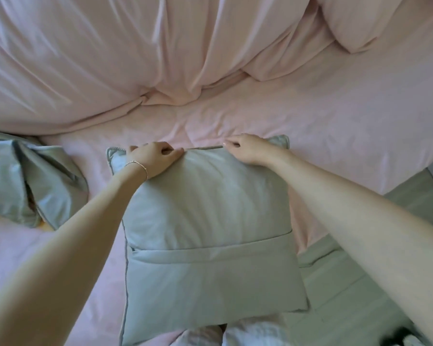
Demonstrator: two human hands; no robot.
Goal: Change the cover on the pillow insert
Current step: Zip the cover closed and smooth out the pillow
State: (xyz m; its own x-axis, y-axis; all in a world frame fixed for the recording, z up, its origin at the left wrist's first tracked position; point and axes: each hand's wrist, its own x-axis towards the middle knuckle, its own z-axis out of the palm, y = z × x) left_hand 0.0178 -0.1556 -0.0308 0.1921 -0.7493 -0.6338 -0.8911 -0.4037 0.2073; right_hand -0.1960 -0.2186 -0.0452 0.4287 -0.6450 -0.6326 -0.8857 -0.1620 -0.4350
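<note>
Pillow (205,216) on pink bed (335,136)

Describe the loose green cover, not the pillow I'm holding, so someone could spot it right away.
Start at the pink bed. On its left edge lies the crumpled green cover, flat and folded. Unlike the plump green pillow under both hands, nothing touches it.

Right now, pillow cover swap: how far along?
Late stage, apparently. The square sage-green piped pillow on the pink bed sheet looks filled. A crumpled sage-green fabric piece lies to the left, possibly the old cover. Left hand and right hand pinch the pillow's far edge. Left: finishing that edge, clearing the loose fabric.
</note>
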